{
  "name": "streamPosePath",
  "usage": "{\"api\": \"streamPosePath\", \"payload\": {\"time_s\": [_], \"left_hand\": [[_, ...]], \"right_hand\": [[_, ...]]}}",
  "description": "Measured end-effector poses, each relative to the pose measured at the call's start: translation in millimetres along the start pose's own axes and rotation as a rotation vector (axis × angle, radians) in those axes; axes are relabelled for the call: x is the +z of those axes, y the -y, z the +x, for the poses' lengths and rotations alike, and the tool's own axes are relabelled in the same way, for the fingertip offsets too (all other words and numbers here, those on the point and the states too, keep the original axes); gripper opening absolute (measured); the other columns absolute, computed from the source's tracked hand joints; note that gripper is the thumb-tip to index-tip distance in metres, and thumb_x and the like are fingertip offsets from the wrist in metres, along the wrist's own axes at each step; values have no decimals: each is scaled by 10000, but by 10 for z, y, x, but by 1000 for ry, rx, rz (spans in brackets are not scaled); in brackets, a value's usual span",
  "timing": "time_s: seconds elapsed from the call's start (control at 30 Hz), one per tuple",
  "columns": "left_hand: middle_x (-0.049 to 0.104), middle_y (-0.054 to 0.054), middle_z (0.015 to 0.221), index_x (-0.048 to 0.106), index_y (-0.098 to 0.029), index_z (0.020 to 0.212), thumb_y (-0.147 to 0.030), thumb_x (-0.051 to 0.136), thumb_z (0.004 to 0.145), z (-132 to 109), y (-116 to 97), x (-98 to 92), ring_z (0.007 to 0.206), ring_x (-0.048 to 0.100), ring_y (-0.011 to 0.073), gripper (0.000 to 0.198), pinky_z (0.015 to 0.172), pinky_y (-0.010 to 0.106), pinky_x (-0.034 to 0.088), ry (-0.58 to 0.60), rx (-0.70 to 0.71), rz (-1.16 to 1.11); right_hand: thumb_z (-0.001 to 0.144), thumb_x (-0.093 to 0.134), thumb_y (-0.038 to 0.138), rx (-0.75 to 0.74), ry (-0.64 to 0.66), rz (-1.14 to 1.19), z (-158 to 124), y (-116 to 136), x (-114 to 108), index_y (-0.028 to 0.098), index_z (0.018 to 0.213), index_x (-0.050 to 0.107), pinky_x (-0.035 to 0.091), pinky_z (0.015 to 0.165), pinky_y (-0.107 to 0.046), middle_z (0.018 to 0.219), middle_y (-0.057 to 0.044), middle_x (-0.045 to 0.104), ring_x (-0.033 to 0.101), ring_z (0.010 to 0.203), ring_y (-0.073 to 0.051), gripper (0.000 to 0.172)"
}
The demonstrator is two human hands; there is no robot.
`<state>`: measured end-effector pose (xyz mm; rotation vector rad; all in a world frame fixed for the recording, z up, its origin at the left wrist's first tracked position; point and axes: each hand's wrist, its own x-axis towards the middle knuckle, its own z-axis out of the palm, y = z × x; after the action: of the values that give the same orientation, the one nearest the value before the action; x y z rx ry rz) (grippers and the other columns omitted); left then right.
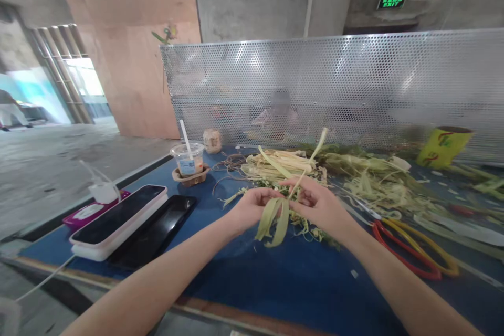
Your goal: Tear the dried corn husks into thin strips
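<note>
In the middle of the head view, my left hand [252, 209] and my right hand [317, 205] meet above the blue table. Both hands pinch a bundle of pale green leaf strips [276, 220] that look like corn husk. Looped ends hang down between the hands, and long stems stick up past my right fingers. Just behind lie a stack of dried, pale yellow husks [277, 163] and shredded green scraps. Right of my right hand are scissors [413, 249] with red and yellow handles. Part of the bundle is hidden by my fingers.
On the left stand a plastic cup [188, 160] with a straw in a cardboard holder, a phone [120, 215] on a white box and a black tray [155, 231]. More husks [370, 176] and a yellow can [444, 147] lie right. A perforated metal screen [315, 79] borders the back.
</note>
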<state>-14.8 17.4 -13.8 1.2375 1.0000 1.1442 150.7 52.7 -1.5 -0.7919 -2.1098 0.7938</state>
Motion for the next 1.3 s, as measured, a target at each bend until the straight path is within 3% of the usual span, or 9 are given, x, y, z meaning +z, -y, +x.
{"api": "streamPosePath", "payload": {"time_s": [0.1,0.2,0.4,0.6,0.73,0.93,1.1,1.23,1.3], "left_hand": [[603,14,589,570,-105,759,-298,748,523,-17,28,31,541,567,110,353,567,235,451,83,12,48],[611,23,696,525,-143,923,-285,725,560,-38,34,13,623,578,133,438,613,264,450,100,99,180],[581,21,752,579,-148,800,-292,631,669,-94,-73,-29,704,522,118,201,599,213,391,-164,464,433],[555,16,486,579,-128,516,-348,460,763,-91,-49,65,495,458,106,351,515,224,365,-354,245,371],[569,33,471,612,-110,519,-341,469,749,-81,9,120,439,399,86,356,447,212,319,-288,92,238],[548,15,524,610,-117,619,-382,468,752,-50,-38,209,481,457,89,329,442,201,328,-291,110,272],[632,64,863,603,-176,927,-514,590,621,-343,-230,215,811,558,203,457,686,292,433,-148,270,946],[491,180,1201,395,-137,1255,-551,466,709,-848,-239,56,1066,455,343,689,855,492,326,-613,103,1581],[399,223,1289,310,-108,1311,-608,411,706,-1086,-148,-79,1143,386,376,791,877,512,290,-718,-41,1731]], "right_hand": [[710,542,325,54,-2,33,4,2,16,173,714,599,336,462,-217,618,4,518,410,490,-92,163],[714,524,357,134,-9,64,10,49,35,165,538,516,319,445,-214,516,17,480,428,478,-100,262],[731,477,352,237,6,49,9,126,46,179,468,432,356,434,-214,443,22,478,431,398,-90,318],[716,473,300,318,40,133,-10,0,65,182,573,476,388,370,-217,538,13,567,486,362,-99,186],[702,505,322,447,7,309,-17,-9,99,202,553,408,407,328,-231,446,60,438,463,330,-103,215],[685,557,341,507,-2,412,-36,82,105,197,684,471,323,291,-195,486,35,496,494,389,-114,168],[624,620,377,521,-65,427,-9,-37,68,191,695,445,195,299,-160,415,87,388,355,321,-56,265],[629,604,360,514,-112,435,16,-111,49,185,731,446,200,313,-168,451,84,412,337,318,-45,257],[642,583,343,493,-94,422,18,-118,51,181,723,448,209,315,-177,503,64,465,335,313,-37,226]]}}
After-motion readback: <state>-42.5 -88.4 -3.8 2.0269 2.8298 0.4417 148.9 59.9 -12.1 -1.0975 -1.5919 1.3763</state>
